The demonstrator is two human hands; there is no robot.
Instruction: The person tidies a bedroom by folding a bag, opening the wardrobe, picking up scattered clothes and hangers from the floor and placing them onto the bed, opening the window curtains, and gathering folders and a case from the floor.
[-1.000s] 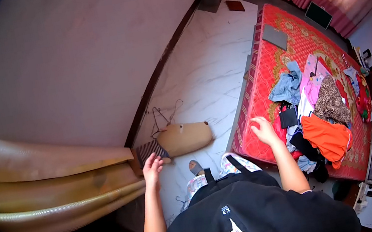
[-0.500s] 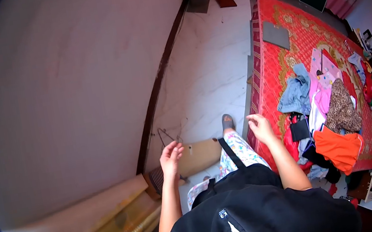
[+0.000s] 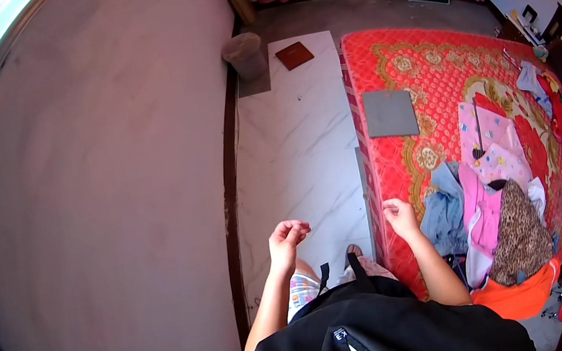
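Beside a red patterned bed point(image 3: 386, 161), a person in a black top point(image 3: 371, 313) stands over pale flooring point(image 3: 288, 129), a loose heap of clothes point(image 3: 478, 209) lying on the mattress to the right. The broad, flat surface likely suits the unfolded pile: pink pieces in the middle, denim point(image 3: 443, 211) nearest the person's side, a leopard-print garment point(image 3: 517, 232) overlapping an orange one point(image 3: 520, 293). A grey panel point(image 3: 390, 113) lies flat by the bed's edge, apart from the heap, probably because it rests stably there.

The left hand point(image 3: 288, 242) hangs over the floor, its fingers curled; the right hand point(image 3: 399, 216), fingers loosely parted, hovers over the bed's edge near the denim. Well separated and seemingly carrying nothing, both may be raised simply for balance.

The black top and right arm cover part of the orange garment; overlapping folds hide the heap's lower layers. Whether the left fingertips meet the thumb is unclear.
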